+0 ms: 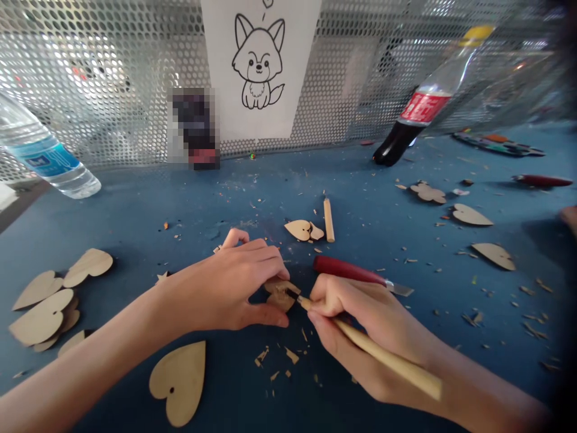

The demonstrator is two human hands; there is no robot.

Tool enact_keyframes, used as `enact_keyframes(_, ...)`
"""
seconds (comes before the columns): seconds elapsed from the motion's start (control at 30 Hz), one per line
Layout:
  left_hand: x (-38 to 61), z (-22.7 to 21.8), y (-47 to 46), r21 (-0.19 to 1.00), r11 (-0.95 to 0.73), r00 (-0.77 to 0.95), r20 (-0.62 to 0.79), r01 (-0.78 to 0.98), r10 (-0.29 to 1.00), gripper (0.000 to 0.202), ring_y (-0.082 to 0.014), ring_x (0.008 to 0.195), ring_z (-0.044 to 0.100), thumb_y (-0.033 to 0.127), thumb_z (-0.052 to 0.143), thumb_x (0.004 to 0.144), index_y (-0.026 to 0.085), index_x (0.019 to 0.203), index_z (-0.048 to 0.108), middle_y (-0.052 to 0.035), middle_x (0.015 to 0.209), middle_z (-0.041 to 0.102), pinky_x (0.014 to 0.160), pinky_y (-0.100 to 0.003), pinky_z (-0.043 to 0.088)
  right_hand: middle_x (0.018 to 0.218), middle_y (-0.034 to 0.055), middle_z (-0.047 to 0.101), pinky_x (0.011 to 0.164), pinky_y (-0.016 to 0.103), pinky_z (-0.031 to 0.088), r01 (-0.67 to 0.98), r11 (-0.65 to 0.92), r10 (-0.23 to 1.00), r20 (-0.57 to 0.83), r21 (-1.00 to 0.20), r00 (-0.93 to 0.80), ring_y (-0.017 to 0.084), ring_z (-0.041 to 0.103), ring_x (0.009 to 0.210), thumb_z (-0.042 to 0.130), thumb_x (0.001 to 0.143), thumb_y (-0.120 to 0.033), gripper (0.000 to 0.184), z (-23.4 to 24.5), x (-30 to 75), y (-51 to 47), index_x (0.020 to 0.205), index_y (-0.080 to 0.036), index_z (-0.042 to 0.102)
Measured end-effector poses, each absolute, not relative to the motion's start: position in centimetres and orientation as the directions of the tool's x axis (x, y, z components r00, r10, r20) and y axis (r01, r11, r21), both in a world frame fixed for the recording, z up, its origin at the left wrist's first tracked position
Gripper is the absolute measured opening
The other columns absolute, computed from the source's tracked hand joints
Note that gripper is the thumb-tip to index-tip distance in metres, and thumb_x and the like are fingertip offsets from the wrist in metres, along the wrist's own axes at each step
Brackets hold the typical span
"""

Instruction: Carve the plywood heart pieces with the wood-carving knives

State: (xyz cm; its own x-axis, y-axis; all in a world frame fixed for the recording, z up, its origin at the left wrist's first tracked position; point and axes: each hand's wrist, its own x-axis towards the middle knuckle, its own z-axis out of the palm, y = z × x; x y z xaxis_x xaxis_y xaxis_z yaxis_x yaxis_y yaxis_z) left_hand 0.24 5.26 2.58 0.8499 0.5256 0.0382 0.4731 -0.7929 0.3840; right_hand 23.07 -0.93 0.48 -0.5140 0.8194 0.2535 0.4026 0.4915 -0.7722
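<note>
My left hand [255,279] is closed around a small wooden piece [280,294], thumb on the near side and fingers over the far edge. My fingers cover much of it, so its full outline is hidden; its top looks cut up. In my right hand [356,325] is a carving tool [387,355] with a pale wooden handle, held like a pen. Its dark tip touches the right part of the wooden piece. Just beyond my right hand lies a carving knife [349,270] with a red handle. Wood chips [292,356] are scattered below the piece.
Wooden hearts [180,385] lie at the left and front. A short wooden-handled tool [329,220] rests beside a broken heart [298,230]. Behind stand a water bottle [49,159], a cola bottle [421,105] and a fox drawing [258,66] on perforated metal. Another person's hand [570,218] shows at right.
</note>
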Motion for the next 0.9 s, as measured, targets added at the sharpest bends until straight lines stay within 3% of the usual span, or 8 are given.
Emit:
enact_keyframes(0.23, 0.32, 2.89, 5.06, 0.416, -0.753, 0.830, -0.007, 0.509, 0.557, 0.033, -0.0181, 0.088, 0.057, 0.047, 0.073, 0.087, 0.020, 0.102, 0.061, 0.0020, 0.091, 0.062, 0.089, -0.035, 0.025, 0.068, -0.0036, 0.046, 0.051, 0.026, 0.034, 0.271, 0.202, 0.919, 0.087, -0.941, -0.383, 0.011, 0.040, 0.056, 0.045, 0.102, -0.032, 0.028, 0.38, 23.14, -0.77, 0.076, -0.024, 0.036)
enact_keyframes(0.47, 0.15, 2.93, 5.19, 0.412, -0.756, 0.831, -0.004, 0.508, 0.556, 0.034, -0.0187, 0.089, 0.057, 0.050, 0.071, 0.088, 0.021, 0.102, 0.061, 0.0015, 0.092, 0.063, 0.091, -0.036, 0.025, 0.073, -0.0036, 0.046, 0.054, 0.027, 0.032, 0.232, 0.340, 0.877, 0.218, -0.911, -0.428, 0.011, 0.039, 0.059, 0.049, 0.101, -0.026, 0.023, 0.73, 23.61, -0.64, 0.079, -0.023, 0.042)
enact_keyframes(0.7, 0.25, 2.91, 5.12, 0.424, -0.743, 0.826, -0.023, 0.519, 0.564, 0.036, -0.0196, 0.092, 0.058, 0.049, 0.073, 0.086, 0.020, 0.104, 0.061, 0.0012, 0.095, 0.064, 0.093, -0.037, 0.024, 0.074, -0.0019, 0.046, 0.056, 0.028, 0.032, 0.304, 0.217, 0.868, 0.042, -0.928, -0.494, 0.013, 0.039, 0.063, 0.051, 0.100, -0.032, 0.024, 0.60, 23.85, -0.45, 0.080, -0.023, 0.042)
enact_keyframes(0.9, 0.47, 3.06, 5.08, 0.429, -0.725, 0.814, -0.045, 0.539, 0.579, 0.035, -0.0192, 0.089, 0.057, 0.050, 0.072, 0.087, 0.020, 0.101, 0.062, 0.0012, 0.091, 0.063, 0.093, -0.038, 0.023, 0.072, -0.0017, 0.048, 0.053, 0.027, 0.031, 0.298, 0.162, 0.893, 0.011, -0.941, -0.451, 0.012, 0.038, 0.059, 0.050, 0.099, -0.041, 0.031, 0.36, 23.88, -0.20, 0.077, -0.022, 0.042)
